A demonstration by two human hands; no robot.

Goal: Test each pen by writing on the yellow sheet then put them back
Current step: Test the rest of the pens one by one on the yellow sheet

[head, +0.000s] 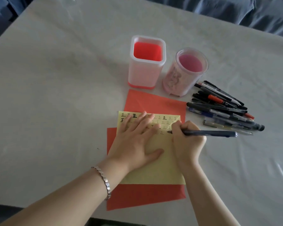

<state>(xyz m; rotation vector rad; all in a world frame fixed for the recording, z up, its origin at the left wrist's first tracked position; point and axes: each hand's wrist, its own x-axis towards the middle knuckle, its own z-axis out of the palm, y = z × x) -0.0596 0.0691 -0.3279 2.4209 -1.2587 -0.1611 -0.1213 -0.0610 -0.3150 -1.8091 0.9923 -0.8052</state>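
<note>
The yellow sheet (155,170) lies on red paper (142,194) in front of me, its upper part covered with rows of small black written marks. My left hand (137,137) presses flat on the sheet, fingers spread and straight. My right hand (186,141) grips a dark blue pen (211,133) in a writing hold, its tip touching the sheet at the end of the lowest row of marks. A pile of several pens (224,110), mostly black and blue with one red, lies on the table to the right.
Two pen holders stand behind the paper with nothing visible inside: a square white one with a red interior (146,62) and a round clear pink one (185,72). The table (55,87) has a pale cloth. Blue fabric (235,8) lies beyond the far edge.
</note>
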